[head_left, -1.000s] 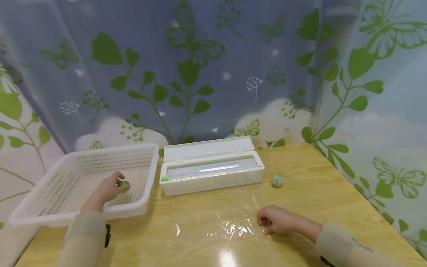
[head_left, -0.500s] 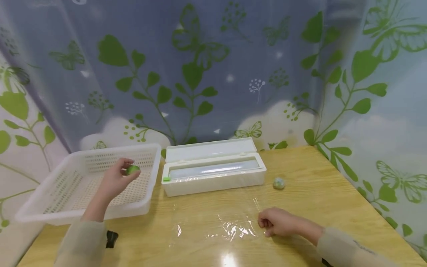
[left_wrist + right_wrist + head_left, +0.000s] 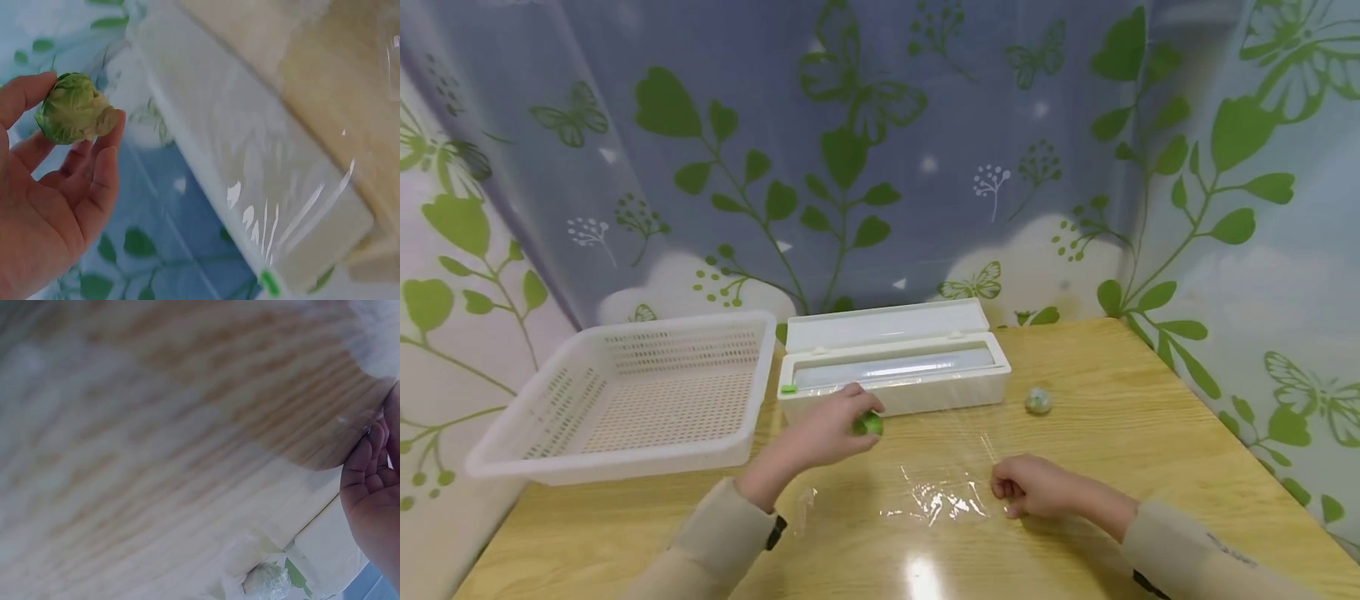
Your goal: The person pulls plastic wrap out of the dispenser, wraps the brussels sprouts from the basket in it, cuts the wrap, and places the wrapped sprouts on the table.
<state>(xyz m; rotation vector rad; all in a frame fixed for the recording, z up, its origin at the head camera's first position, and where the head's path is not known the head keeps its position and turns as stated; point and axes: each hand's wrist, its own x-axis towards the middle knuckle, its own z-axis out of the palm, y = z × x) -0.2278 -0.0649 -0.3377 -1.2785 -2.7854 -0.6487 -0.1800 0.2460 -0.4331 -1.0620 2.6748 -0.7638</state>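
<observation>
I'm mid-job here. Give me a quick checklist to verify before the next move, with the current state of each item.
1. Sprout secure: ok, held between the thumb and fingers of the left hand.
2. Film held: ok, the right hand pinches its near right part.
3. Film smooth: not ok, creases catch the light beside the right hand.
4. Dispenser lid out of the way: ok, open and tipped back.
5. Film cut free from the dispenser: not ok, it appears to run over the front wall.
6. Wrapped ball clear of the right hand: ok, apart from it on the table.
</observation>
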